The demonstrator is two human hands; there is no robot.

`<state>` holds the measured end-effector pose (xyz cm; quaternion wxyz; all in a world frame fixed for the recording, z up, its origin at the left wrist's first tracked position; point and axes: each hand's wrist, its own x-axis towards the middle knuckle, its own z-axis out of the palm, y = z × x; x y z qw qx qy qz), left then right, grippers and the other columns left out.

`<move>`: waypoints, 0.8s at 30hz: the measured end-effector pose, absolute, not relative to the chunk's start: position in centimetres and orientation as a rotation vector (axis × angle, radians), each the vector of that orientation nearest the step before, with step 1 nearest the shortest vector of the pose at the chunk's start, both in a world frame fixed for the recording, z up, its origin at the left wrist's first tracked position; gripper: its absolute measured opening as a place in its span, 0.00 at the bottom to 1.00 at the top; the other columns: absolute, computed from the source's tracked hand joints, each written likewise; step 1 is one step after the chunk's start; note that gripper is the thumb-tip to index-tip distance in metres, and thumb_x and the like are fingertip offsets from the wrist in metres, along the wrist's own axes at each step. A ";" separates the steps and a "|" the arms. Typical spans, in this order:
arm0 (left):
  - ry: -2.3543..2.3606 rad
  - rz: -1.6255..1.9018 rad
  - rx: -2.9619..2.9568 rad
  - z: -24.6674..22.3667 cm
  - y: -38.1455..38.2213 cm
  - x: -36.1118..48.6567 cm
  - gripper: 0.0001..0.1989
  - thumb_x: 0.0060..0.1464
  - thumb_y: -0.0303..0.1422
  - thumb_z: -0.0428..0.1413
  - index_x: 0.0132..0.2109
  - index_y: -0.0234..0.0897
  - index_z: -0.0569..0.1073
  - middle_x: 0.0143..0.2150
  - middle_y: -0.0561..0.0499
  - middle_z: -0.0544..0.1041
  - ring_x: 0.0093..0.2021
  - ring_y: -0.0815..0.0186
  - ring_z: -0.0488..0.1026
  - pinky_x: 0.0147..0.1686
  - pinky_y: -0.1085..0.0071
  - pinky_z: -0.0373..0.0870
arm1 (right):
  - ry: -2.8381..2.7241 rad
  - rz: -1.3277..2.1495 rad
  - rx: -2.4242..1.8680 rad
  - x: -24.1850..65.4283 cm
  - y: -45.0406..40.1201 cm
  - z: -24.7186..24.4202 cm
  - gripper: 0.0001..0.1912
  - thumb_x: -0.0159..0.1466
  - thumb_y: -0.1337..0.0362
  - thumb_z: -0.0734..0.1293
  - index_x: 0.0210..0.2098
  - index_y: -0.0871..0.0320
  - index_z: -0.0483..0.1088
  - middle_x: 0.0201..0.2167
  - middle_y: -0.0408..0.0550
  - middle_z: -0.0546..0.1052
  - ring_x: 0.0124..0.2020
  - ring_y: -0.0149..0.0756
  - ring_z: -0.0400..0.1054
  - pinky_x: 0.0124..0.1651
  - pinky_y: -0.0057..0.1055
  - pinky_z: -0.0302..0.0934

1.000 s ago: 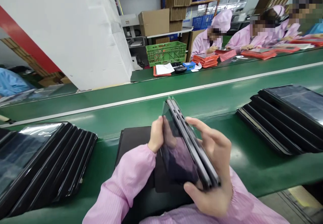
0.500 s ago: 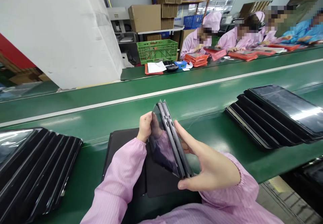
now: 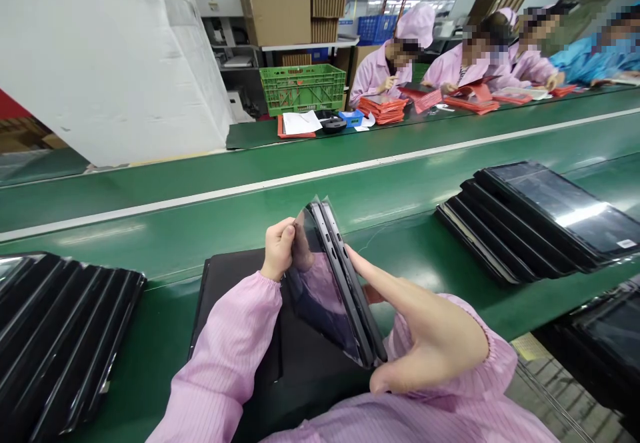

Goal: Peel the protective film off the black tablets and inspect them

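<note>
Two thin dark tablets (image 3: 327,296) are held together on edge and tilted, with ports along the edges facing me. Clear film sticks out past their top corners. My left hand (image 3: 278,246) is closed at the left tablet's far side edge, where the film is. My right hand (image 3: 430,336) grips the pair from the right. Its index finger lies along the right tablet and its thumb is by the lower corner; the other fingers are partly hidden behind. Under the tablets a black folio cover (image 3: 237,273) lies opened flat on the green bench (image 3: 165,336).
A stack of black-cased tablets (image 3: 545,223) lies to the right, another stack (image 3: 65,336) to the left. More dark devices (image 3: 600,350) are at lower right. Across the white-striped green line stand a green crate (image 3: 303,90) and red covers (image 3: 383,110), where several people in pink and blue work.
The view has shifted slightly, and the tablets' lower end has come a little towards me. Both hands keep hold. My right thumb has moved slightly down and right.
</note>
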<state>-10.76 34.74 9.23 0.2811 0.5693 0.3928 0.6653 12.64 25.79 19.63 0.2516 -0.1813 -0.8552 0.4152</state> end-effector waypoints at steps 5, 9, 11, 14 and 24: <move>1.034 1.800 1.584 8.8 34.5 -10.9 0.32 0.57 0.60 0.49 0.19 0.39 0.58 0.16 0.57 0.57 0.19 0.71 0.51 0.22 0.69 0.48 | -2.390 1.059 -0.471 13.4 25.6 19.4 0.64 0.58 0.53 0.76 0.74 0.54 0.27 0.70 0.60 0.57 0.51 0.41 0.75 0.51 0.30 0.70; 1.020 1.817 1.617 8.7 34.2 -10.9 0.32 0.58 0.58 0.49 0.19 0.38 0.60 0.16 0.56 0.59 0.19 0.70 0.54 0.23 0.69 0.50 | -2.401 1.053 -0.422 13.6 25.2 19.4 0.63 0.59 0.53 0.76 0.74 0.55 0.26 0.71 0.62 0.55 0.47 0.37 0.76 0.52 0.29 0.70; 1.011 1.823 1.628 8.7 34.1 -10.9 0.32 0.59 0.58 0.49 0.18 0.38 0.60 0.16 0.55 0.59 0.19 0.70 0.54 0.23 0.69 0.51 | -2.395 1.031 -0.406 13.6 24.9 19.4 0.62 0.60 0.52 0.75 0.74 0.55 0.27 0.71 0.62 0.55 0.49 0.38 0.75 0.51 0.29 0.70; 1.003 1.834 1.635 8.8 34.0 -10.9 0.32 0.58 0.58 0.49 0.18 0.38 0.60 0.17 0.56 0.58 0.19 0.70 0.54 0.22 0.69 0.50 | -2.378 0.985 -0.391 13.4 24.7 19.5 0.61 0.61 0.52 0.74 0.74 0.54 0.28 0.71 0.61 0.56 0.52 0.40 0.73 0.51 0.29 0.70; 1.032 1.815 1.572 8.8 33.9 -10.8 0.32 0.56 0.60 0.49 0.20 0.38 0.66 0.17 0.55 0.61 0.19 0.69 0.57 0.22 0.69 0.52 | -2.116 1.021 -0.621 11.2 24.0 19.6 0.43 0.63 0.71 0.66 0.73 0.50 0.45 0.65 0.54 0.66 0.50 0.43 0.72 0.51 0.40 0.72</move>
